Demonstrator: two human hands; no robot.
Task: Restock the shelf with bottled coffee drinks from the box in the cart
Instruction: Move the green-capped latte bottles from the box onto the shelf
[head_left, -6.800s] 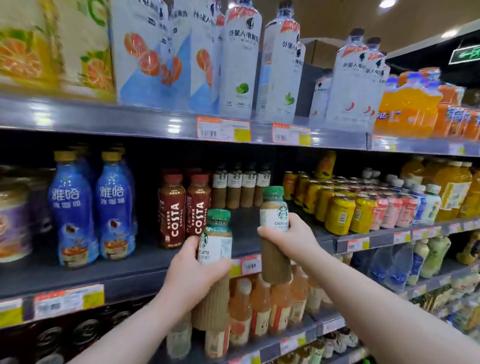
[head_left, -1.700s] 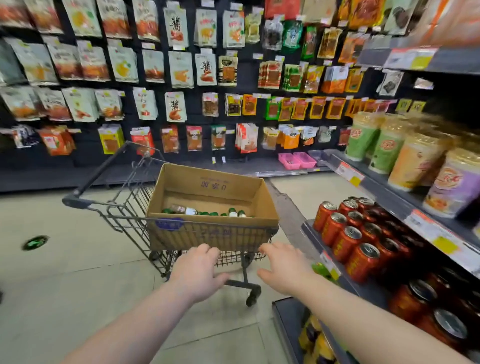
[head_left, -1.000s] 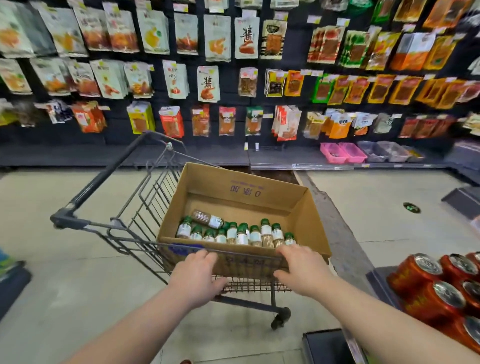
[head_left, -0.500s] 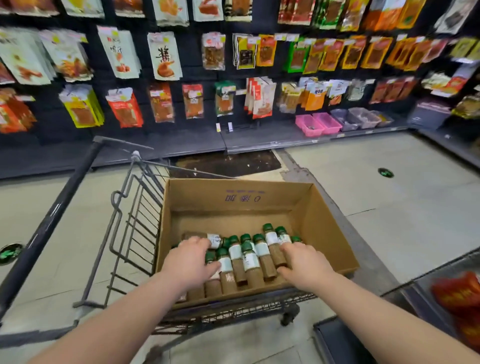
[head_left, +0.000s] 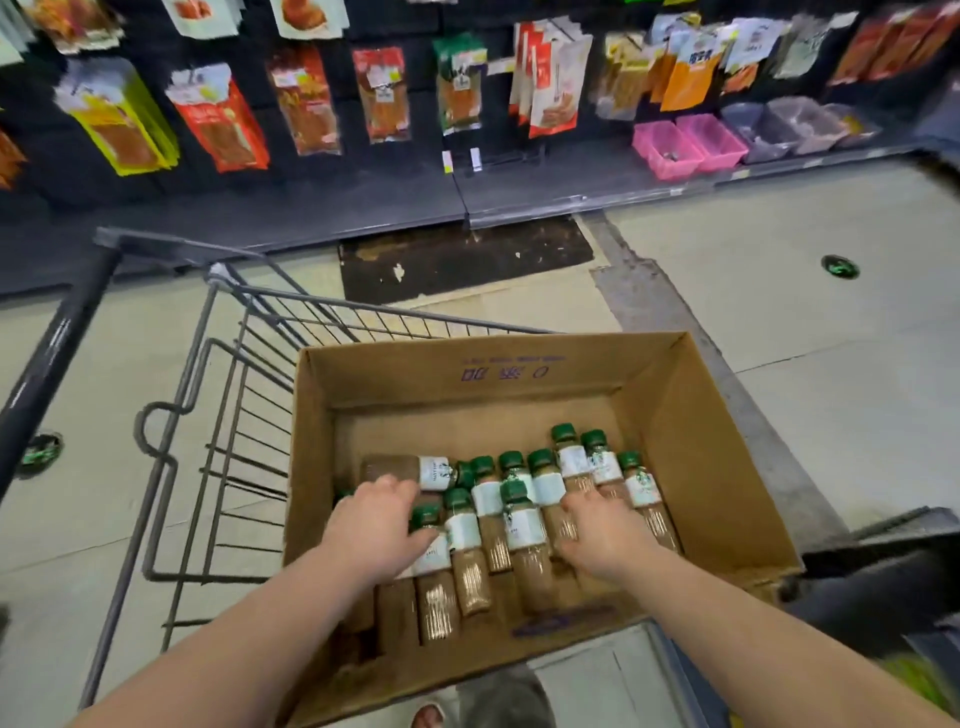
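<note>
A cardboard box (head_left: 691, 415) sits in the wire cart (head_left: 218, 415). Several coffee bottles (head_left: 519, 525) with green caps and white labels lie in a row in its near half, and one more bottle (head_left: 410, 467) lies crosswise behind them. My left hand (head_left: 371, 530) rests on the bottles at the left end of the row, its thumb across a label. Over at the right, my right hand (head_left: 605, 535) lies on the bottles with its fingers spread over them. Neither hand has lifted a bottle.
The cart handle (head_left: 57, 343) runs along the left. Hanging snack packets (head_left: 218, 124) cover the far wall, with pink bins (head_left: 685, 143) on its low ledge. A dark floor patch (head_left: 462, 257) lies beyond the cart. A dark shelf edge (head_left: 883, 571) is at the right.
I turned from the shelf, where I held two bottles, to the cart. Both hands went from the box's near rim down onto the bottles, and the view closed in.
</note>
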